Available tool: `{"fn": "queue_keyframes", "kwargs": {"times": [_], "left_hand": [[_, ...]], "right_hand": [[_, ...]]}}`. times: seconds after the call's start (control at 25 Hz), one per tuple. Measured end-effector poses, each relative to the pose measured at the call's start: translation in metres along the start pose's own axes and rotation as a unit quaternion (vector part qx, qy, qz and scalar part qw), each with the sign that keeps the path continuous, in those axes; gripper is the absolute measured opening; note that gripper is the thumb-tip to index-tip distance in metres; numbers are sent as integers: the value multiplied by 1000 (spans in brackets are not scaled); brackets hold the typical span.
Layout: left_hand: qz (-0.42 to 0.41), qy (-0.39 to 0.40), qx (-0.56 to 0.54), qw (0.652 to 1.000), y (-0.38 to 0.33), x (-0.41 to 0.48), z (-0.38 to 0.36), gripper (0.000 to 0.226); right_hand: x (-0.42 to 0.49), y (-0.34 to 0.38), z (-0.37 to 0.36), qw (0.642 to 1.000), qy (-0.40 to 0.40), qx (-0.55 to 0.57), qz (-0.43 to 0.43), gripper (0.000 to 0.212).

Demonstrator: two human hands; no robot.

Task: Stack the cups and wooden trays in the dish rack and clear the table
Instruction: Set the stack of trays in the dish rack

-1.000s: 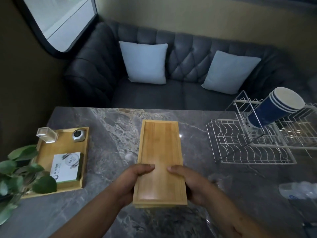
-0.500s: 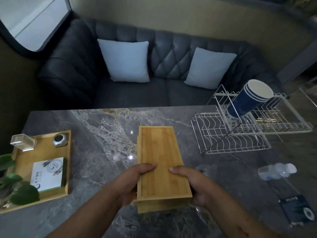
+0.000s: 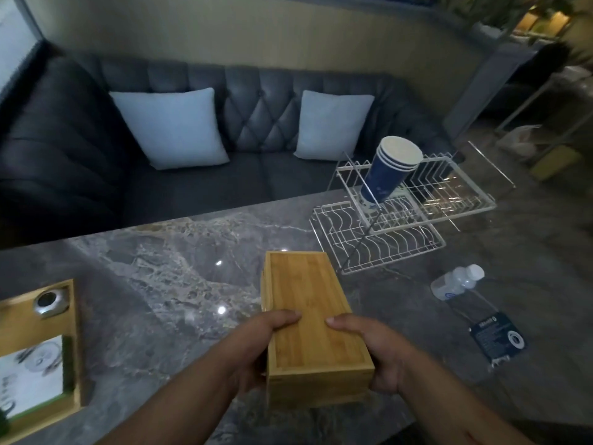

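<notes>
A stack of long wooden trays is held just above the grey marble table, near its front edge. My left hand grips the stack's near left side, thumb on top. My right hand grips the near right side the same way. The white wire dish rack stands at the table's back right, beyond the trays. A nested stack of blue paper cups leans tilted in the rack's upper tier.
A clear plastic bottle lies right of the trays, with a dark blue packet nearer me. A wooden tray at the left edge holds a card and a small round metal object. A dark sofa with two pillows runs behind the table.
The trays have turned so their far end points more toward the rack, and the view has swung right. Both hands keep the same grip.
</notes>
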State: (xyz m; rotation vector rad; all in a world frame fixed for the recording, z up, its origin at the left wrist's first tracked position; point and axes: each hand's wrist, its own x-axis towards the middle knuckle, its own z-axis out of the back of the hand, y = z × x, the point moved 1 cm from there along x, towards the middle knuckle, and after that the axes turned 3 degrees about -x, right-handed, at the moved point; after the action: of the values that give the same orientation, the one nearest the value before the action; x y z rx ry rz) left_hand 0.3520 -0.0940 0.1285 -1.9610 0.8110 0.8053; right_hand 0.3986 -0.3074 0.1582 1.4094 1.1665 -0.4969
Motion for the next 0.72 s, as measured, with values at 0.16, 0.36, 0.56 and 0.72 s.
{"fn": "queue_keyframes", "kwargs": {"times": [0.16, 0.36, 0.56, 0.72], "left_hand": [[40, 19, 53, 998, 4, 1, -34, 66], [55, 26, 100, 993, 10, 7, -73, 58], [65, 46, 135, 988, 13, 21, -107, 64], [67, 63, 160, 983, 14, 43, -137, 73]], "right_hand": [[-30, -15, 26, 999, -14, 47, 5, 58], [-53, -35, 59, 995, -61, 82, 20, 78], [-65, -45, 92, 990, -60, 120, 37, 85], [-70, -42, 123, 989, -65, 130, 39, 86]]}}
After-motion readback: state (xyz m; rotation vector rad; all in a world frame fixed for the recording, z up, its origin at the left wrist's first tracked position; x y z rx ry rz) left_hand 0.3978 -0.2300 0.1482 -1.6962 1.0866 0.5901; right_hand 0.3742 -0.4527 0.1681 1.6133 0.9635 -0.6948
